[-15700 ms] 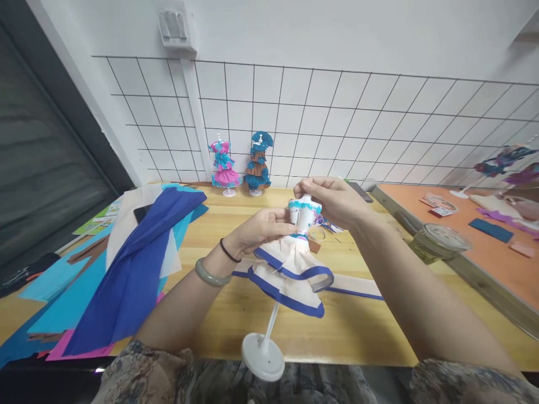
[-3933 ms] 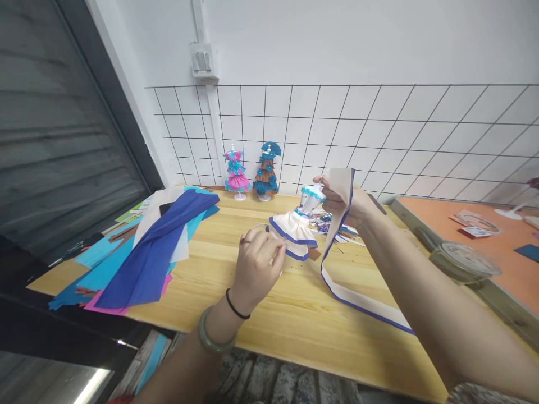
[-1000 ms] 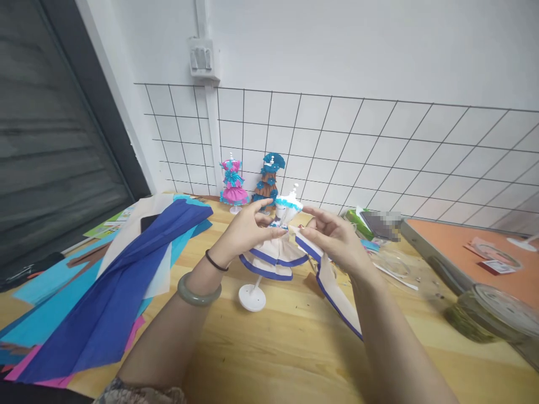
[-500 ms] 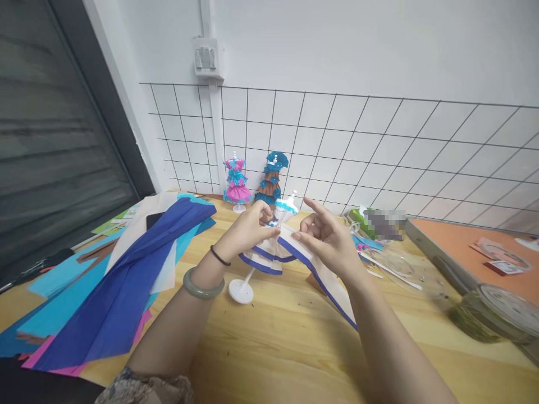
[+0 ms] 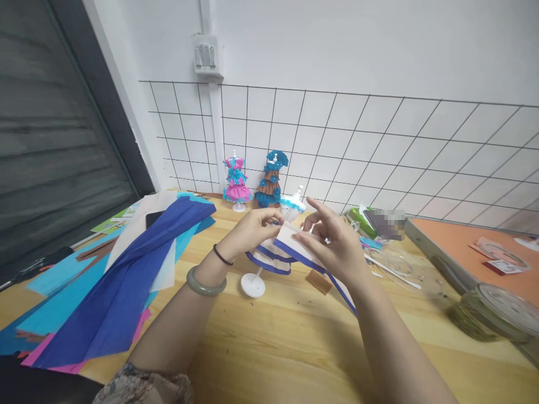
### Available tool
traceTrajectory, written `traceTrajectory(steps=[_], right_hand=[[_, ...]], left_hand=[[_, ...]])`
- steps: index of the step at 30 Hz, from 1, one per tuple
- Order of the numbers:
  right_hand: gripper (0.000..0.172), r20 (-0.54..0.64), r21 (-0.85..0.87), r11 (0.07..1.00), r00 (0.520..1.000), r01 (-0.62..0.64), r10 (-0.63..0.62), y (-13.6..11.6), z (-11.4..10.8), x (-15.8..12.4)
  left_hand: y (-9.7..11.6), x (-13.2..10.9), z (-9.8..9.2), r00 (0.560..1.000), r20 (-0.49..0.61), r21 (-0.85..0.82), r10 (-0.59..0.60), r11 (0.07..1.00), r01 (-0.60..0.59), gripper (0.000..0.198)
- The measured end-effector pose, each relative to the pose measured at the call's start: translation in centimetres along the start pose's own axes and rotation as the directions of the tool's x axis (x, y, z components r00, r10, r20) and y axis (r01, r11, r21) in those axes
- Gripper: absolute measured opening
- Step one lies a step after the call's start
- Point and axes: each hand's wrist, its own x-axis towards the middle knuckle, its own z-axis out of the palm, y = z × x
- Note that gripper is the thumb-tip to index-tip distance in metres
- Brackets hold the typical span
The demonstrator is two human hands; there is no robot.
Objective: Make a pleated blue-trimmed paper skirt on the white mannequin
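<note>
A small white dress form (image 5: 291, 212) with light blue trim at its neckline leans to the right, its round base (image 5: 253, 285) just above or on the table. Layered cream skirt tiers (image 5: 269, 262) with dark blue edges hang round it. Beside its waist, my left hand (image 5: 246, 234) pinches one end of a cream crepe paper strip (image 5: 290, 238) with a blue border. My right hand (image 5: 334, 244) grips the same strip farther along between thumb and fingers, its index finger raised. The strip's tail hangs behind my right wrist. My left fingertips partly hide the form's waist.
Dark blue and turquoise crepe sheets (image 5: 138, 269) lie at left. A pink-and-blue dress form (image 5: 238, 182) and a brown-and-teal one (image 5: 272, 182) stand by the wall grid. At right are a ribbon spool (image 5: 501, 314) and an orange board (image 5: 463, 241). A brown scrap (image 5: 319, 281) lies centrally.
The dress form has shifted right and slightly away from me. My left fingers have moved right to the strip's end. More of the brown scrap shows now.
</note>
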Motion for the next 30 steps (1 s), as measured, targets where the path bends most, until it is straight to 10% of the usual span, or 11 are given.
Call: traceTrajectory(steps=[8,30], right_hand=[[0.061,0.021,-0.171,0.977,0.992,0.128,-0.126,1.1,0.3,0.0],[0.061,0.024,0.124,0.949,0.957,-0.290,0.290,0.5,-0.2,0.3]], left_hand=[[-0.2,-0.1,-0.4,0.995,0.073,0.018,0.062,0.998,-0.063,0.024],[0.1,-0.3,-0.4,0.992,0.039,0.062,0.117,0.991,-0.120,0.024]])
